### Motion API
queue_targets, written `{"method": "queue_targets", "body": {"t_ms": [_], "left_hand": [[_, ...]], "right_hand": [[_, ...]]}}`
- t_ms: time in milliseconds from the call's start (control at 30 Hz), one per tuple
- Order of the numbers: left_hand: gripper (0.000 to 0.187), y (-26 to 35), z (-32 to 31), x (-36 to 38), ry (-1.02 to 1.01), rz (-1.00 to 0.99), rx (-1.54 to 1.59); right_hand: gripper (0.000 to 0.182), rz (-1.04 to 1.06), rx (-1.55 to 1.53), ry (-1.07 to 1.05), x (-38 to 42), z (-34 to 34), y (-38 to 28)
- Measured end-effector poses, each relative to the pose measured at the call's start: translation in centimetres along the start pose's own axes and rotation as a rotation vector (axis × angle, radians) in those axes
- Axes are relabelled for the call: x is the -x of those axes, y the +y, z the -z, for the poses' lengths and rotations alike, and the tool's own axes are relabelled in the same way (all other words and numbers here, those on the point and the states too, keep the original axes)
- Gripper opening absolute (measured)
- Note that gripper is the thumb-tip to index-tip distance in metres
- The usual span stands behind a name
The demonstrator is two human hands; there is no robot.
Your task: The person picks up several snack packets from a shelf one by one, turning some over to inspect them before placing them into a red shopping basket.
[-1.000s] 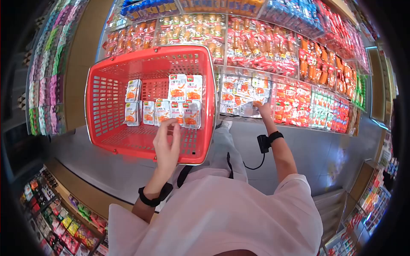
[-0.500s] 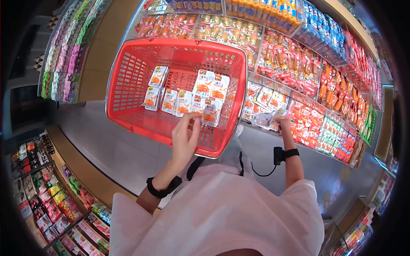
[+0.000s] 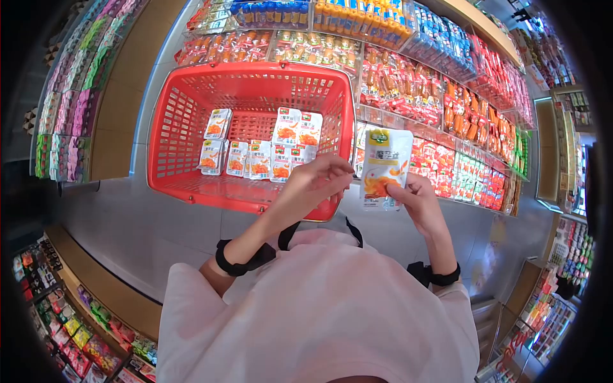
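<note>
The right hand grasps a white printed snack pouch by its lower right edge, thumb across the front, holding it upright just beyond the right edge of the red plastic shopping basket. The left hand, half-curled with nothing visible in its grasp, hovers over the basket's near right corner, fingertips just beside the pouch. Similar pouches stand inside the basket.
</note>
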State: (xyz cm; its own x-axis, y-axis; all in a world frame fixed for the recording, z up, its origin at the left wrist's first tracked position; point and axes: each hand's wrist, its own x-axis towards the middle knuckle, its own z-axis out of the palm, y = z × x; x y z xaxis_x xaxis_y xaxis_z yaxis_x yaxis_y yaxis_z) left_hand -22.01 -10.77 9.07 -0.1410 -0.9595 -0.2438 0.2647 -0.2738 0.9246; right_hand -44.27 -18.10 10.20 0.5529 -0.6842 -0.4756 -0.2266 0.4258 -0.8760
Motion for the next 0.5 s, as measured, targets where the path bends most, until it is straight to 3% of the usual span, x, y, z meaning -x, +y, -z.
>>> {"method": "queue_targets", "body": {"t_ms": [167, 500], "left_hand": [[0.018, 1.0, 0.6, 0.8, 0.109, -0.1, -0.029], [0.015, -2.0, 3.5, 3.7, 0.196, -0.025, -0.116]], "right_hand": [[0.028, 0.048, 0.019, -0.105, -1.0, -4.1, -1.2], [0.016, 0.067, 0.093, -0.033, -3.8, -6.5, -0.3]]}}
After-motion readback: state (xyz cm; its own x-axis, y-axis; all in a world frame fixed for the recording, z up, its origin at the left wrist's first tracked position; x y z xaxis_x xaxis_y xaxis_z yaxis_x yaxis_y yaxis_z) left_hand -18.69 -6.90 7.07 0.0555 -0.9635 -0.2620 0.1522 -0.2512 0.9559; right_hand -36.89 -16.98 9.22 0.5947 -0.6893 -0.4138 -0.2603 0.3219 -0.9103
